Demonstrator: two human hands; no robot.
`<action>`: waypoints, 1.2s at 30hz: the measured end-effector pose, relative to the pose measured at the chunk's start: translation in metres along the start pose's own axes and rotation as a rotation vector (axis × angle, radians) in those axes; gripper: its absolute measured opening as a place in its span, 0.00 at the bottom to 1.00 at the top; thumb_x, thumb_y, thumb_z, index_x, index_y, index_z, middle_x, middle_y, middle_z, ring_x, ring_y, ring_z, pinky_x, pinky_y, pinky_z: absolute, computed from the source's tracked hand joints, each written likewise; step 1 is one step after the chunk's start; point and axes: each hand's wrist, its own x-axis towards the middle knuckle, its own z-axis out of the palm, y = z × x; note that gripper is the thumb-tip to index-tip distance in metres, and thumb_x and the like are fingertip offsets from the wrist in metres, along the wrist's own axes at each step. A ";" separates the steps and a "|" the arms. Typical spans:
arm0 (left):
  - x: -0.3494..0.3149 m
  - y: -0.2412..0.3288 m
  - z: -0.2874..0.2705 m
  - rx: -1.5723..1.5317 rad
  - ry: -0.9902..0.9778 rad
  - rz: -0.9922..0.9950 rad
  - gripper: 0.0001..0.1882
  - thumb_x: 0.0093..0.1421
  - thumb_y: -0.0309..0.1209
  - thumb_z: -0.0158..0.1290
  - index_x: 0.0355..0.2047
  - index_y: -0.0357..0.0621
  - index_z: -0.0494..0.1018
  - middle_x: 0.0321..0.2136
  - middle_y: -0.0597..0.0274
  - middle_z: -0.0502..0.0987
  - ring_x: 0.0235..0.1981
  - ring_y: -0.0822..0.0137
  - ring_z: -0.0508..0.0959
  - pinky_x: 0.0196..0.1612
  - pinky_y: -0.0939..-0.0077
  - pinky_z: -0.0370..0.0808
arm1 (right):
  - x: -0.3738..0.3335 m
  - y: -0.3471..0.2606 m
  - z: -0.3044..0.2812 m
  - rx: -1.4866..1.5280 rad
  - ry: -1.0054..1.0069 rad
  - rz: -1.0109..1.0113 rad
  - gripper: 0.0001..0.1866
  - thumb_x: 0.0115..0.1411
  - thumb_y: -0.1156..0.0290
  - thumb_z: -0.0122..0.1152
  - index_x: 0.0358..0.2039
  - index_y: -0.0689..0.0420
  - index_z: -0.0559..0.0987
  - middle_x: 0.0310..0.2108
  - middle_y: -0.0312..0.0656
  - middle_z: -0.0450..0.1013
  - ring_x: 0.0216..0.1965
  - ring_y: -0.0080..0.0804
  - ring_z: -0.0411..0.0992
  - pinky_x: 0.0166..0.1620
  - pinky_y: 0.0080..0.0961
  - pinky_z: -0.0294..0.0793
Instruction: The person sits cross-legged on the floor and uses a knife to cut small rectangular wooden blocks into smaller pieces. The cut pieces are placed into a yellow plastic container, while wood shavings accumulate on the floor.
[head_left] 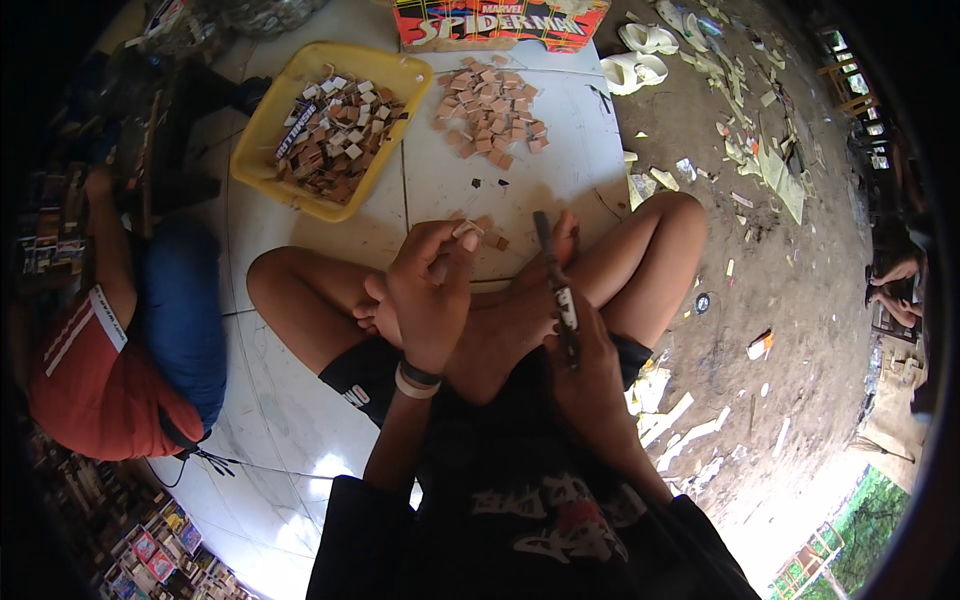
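My left hand, raised over my crossed legs, pinches a small light wooden piece between thumb and fingertips. In my right hand is a dark tool with a long narrow blade, its tip pointing away from me. Whether it is a knife or a flat file, I cannot tell. The blade is apart from the wooden piece. A few brown square pieces lie on the tiles just beyond my left hand. Farther off, many similar brown squares form a loose pile.
A yellow basin of brown and white pieces stands at the far left. Behind the pile is a red printed box. Another person in red sits at my left. White clogs and scraps lie on the dirt ground at right.
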 end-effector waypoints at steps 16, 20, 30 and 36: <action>0.010 0.017 -0.021 -0.190 -0.207 -0.412 0.14 0.71 0.34 0.60 0.35 0.33 0.81 0.24 0.70 0.76 0.28 0.80 0.73 0.37 0.83 0.69 | -0.004 0.001 -0.025 0.200 -0.292 0.088 0.36 0.67 0.80 0.61 0.74 0.61 0.61 0.59 0.55 0.72 0.59 0.50 0.73 0.62 0.38 0.71; 0.010 0.021 -0.019 -0.190 -0.212 -0.404 0.14 0.70 0.34 0.61 0.35 0.33 0.81 0.24 0.70 0.76 0.28 0.80 0.72 0.37 0.83 0.68 | -0.003 -0.001 -0.026 0.210 -0.300 0.099 0.36 0.67 0.81 0.60 0.74 0.61 0.61 0.59 0.55 0.71 0.60 0.49 0.73 0.63 0.38 0.71; 0.008 0.021 -0.017 -0.181 -0.204 -0.407 0.14 0.70 0.34 0.61 0.38 0.31 0.82 0.23 0.70 0.76 0.27 0.80 0.72 0.35 0.83 0.68 | -0.002 -0.003 -0.027 0.167 -0.300 0.060 0.40 0.65 0.84 0.61 0.76 0.57 0.60 0.50 0.52 0.71 0.45 0.46 0.74 0.51 0.35 0.74; 0.009 0.022 -0.018 -0.174 -0.214 -0.390 0.13 0.70 0.33 0.61 0.38 0.31 0.82 0.23 0.70 0.76 0.27 0.80 0.72 0.35 0.84 0.67 | -0.003 -0.003 -0.027 0.165 -0.299 0.063 0.41 0.64 0.84 0.60 0.76 0.58 0.59 0.52 0.52 0.72 0.44 0.43 0.74 0.51 0.34 0.74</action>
